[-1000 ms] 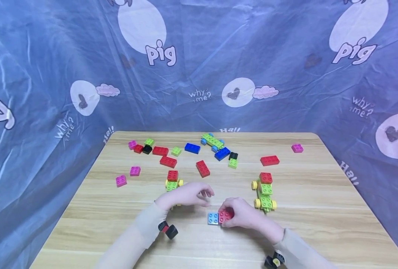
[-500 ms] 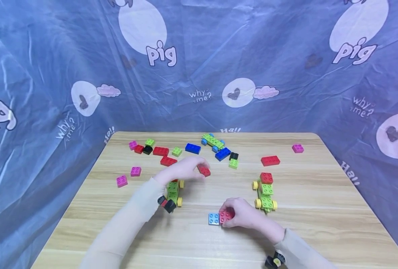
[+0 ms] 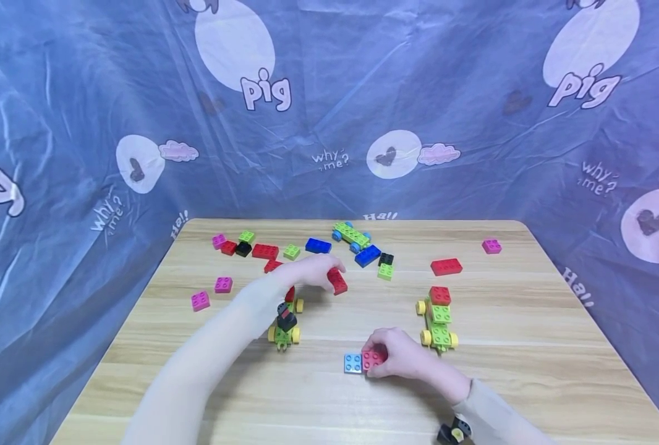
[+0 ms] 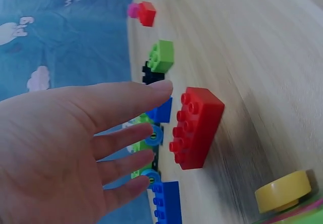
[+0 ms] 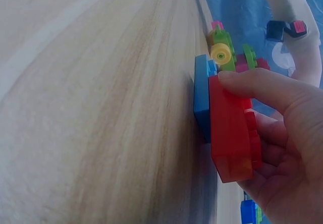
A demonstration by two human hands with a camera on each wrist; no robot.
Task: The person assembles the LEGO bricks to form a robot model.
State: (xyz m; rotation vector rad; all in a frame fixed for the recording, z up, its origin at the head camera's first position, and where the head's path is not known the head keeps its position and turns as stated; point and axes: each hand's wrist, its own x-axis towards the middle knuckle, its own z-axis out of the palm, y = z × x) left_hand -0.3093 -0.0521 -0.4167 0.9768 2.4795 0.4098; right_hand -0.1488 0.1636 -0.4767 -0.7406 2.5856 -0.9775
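Note:
My left hand (image 3: 314,269) reaches over the middle of the table, fingers extended, close to a long red brick (image 3: 337,282). In the left wrist view that red brick (image 4: 198,128) lies studs toward the fingertips, with a small gap between. My right hand (image 3: 400,353) pinches another red brick (image 3: 371,360) between thumb and fingers. This held brick (image 5: 229,128) sits against a light blue brick (image 3: 353,363) on its left. My left forearm and wrist camera partly cover a green wheeled car (image 3: 284,335) with yellow wheels.
A second green car (image 3: 441,314) with a red brick on top stands right of my right hand. At the back are a blue-wheeled green car (image 3: 352,234), blue bricks (image 3: 368,255) and several small bricks. Pink bricks (image 3: 200,301) lie at the left.
My left hand has moved away from me, from beside the light blue brick to the long red brick farther back. My right hand stays in place on its red brick.

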